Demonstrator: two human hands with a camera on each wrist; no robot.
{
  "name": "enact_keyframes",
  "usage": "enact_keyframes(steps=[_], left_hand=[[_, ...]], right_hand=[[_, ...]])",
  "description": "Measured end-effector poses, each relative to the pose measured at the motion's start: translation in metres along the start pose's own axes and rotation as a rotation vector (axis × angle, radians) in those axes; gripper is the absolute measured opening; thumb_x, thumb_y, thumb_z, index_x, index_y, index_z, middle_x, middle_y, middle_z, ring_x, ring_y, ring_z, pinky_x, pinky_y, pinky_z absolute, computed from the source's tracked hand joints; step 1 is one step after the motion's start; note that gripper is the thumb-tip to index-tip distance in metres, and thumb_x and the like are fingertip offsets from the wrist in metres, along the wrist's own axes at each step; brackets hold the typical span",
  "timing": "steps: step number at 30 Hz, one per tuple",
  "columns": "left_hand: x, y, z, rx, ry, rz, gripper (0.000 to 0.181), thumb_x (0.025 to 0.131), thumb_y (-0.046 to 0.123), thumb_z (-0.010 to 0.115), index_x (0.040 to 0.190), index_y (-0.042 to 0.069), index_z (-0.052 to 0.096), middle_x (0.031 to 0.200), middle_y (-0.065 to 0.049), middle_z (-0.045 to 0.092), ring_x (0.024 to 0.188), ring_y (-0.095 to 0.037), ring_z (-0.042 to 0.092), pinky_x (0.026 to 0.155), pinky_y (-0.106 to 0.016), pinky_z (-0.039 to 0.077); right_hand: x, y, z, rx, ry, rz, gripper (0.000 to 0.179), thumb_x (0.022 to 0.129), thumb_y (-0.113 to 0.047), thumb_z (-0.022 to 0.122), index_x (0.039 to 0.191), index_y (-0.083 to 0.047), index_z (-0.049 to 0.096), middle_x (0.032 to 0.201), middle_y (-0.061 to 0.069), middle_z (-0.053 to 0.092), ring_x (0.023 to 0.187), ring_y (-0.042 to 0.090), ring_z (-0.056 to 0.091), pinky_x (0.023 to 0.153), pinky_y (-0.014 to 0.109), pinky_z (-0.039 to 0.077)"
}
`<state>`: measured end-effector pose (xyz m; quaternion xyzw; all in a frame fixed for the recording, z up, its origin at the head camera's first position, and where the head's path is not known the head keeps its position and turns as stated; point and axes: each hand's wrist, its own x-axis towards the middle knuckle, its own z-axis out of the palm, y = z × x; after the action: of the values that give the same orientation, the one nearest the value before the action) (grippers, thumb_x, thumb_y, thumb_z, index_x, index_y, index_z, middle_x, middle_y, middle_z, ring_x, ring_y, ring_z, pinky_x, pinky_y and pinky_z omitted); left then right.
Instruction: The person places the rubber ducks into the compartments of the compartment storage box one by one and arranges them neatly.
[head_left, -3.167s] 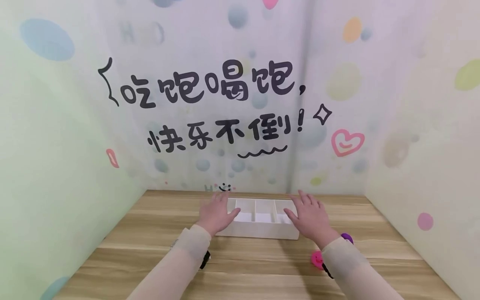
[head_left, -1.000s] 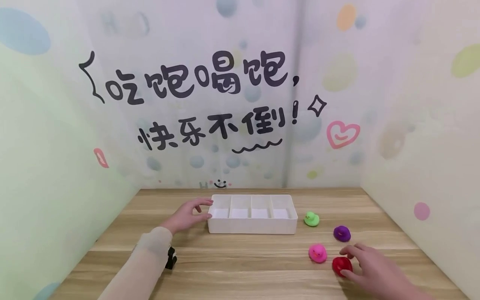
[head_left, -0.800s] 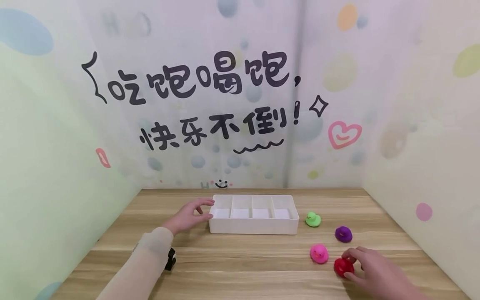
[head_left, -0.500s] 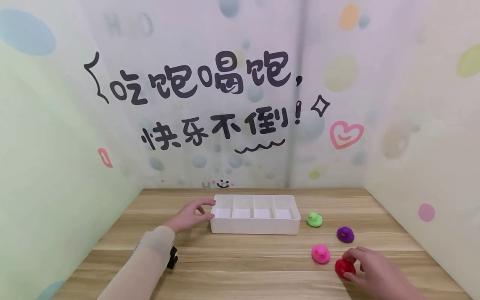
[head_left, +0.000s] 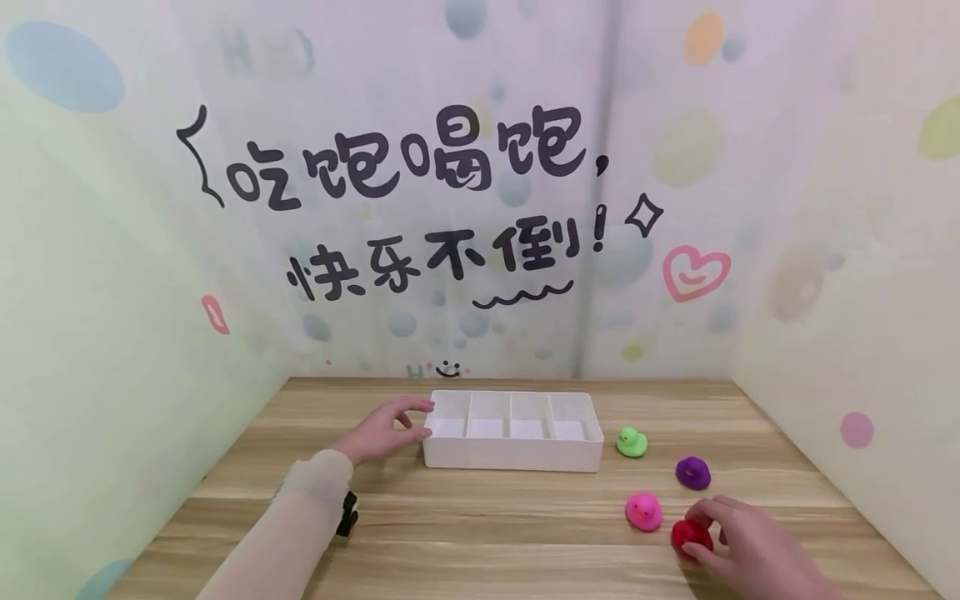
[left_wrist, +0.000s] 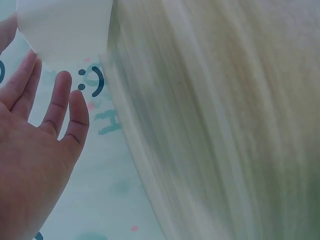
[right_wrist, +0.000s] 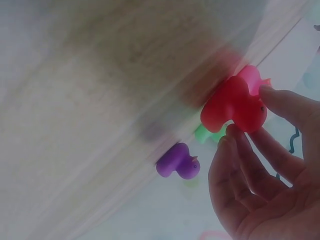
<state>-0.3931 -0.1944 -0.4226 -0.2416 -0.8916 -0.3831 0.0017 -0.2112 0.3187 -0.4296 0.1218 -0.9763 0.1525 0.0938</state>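
A white box (head_left: pixel 513 455) with several compartments in a row stands near the back of the table. At its left end is my left hand (head_left: pixel 384 428), thumb and fingertips touching the end wall; in the left wrist view the fingers of this hand (left_wrist: pixel 37 130) are extended, some against the box (left_wrist: pixel 70 30). On the right, my right hand (head_left: pixel 757 542) pinches a red rubber duck (head_left: pixel 690 540) between thumb and fingers. The right wrist view shows the red duck (right_wrist: pixel 230 105) low over the table, with the thumb on its head and fingertips beneath.
A pink duck (head_left: pixel 643 512) sits just left of the red one. Behind them are a purple duck (head_left: pixel 693 472) and a green duck (head_left: pixel 632 442), the green one beside the box's right end. A patterned back wall (head_left: pixel 450 333) borders the wooden table (head_left: pixel 495 533).
Both hands were over the box's two ends at first. Since then the right hand has moved right and forward to the red duck; the left has settled at the box's left end.
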Motion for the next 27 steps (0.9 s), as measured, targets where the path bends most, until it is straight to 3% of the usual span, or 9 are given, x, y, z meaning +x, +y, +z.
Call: enact_keyframes(steps=[7, 20, 27], left_hand=[[-0.001, -0.001, -0.001, -0.012, -0.003, 0.004, 0.047, 0.096, 0.029, 0.075, 0.137, 0.01, 0.063, 0.147, -0.013, 0.058, 0.103, -0.022, 0.057, 0.081, -0.035, 0.049], [-0.002, 0.006, -0.002, -0.002, -0.009, -0.014, 0.047, 0.097, 0.029, 0.074, 0.138, 0.01, 0.063, 0.148, -0.012, 0.058, 0.105, -0.025, 0.056, 0.082, -0.036, 0.048], [-0.001, 0.007, -0.003, 0.005, -0.012, -0.027, 0.045, 0.097, 0.029, 0.074, 0.136, 0.011, 0.064, 0.149, -0.011, 0.057, 0.106, -0.024, 0.056, 0.082, -0.036, 0.048]], right_hand=[[0.008, -0.005, -0.006, 0.041, -0.034, 0.095, 0.024, 0.081, -0.031, 0.088, 0.098, -0.024, 0.073, 0.084, -0.013, 0.063, 0.075, 0.008, 0.051, 0.065, 0.021, 0.045], [0.02, -0.013, -0.015, 0.003, 0.104, 0.029, 0.022, 0.082, -0.031, 0.088, 0.095, -0.023, 0.071, 0.083, -0.011, 0.062, 0.076, 0.012, 0.052, 0.061, 0.022, 0.044], [0.029, -0.019, -0.015, -0.027, 0.191, -0.015, 0.023, 0.081, -0.031, 0.088, 0.096, -0.023, 0.073, 0.085, -0.012, 0.065, 0.08, 0.011, 0.059, 0.066, 0.029, 0.051]])
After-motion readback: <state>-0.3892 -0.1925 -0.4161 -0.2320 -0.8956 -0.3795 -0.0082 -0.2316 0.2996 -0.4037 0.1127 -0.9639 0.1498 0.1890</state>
